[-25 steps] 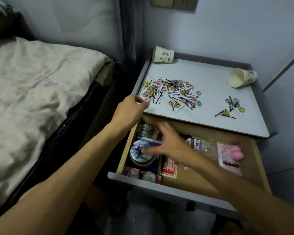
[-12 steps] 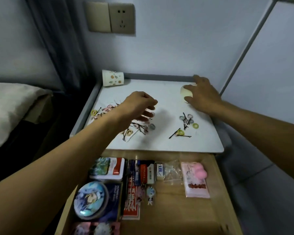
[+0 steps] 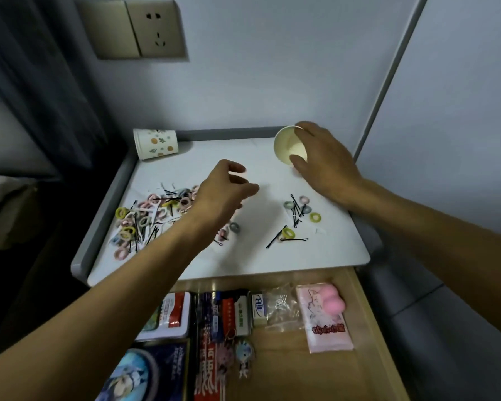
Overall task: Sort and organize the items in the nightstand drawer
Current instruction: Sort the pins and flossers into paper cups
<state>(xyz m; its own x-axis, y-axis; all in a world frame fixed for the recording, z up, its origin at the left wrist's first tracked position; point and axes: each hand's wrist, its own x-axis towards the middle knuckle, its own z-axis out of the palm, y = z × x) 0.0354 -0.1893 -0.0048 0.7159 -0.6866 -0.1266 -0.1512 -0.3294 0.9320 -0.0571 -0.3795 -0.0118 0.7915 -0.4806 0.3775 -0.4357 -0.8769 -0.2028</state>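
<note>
Partly beneath the left hand, hair-tie pile; patterned cup behind it.

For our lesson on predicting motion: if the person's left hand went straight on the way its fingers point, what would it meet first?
Probably the tilted paper cup gripped by the right hand; only bare nightstand top lies between it and the left hand. Height is hard to judge.
</note>
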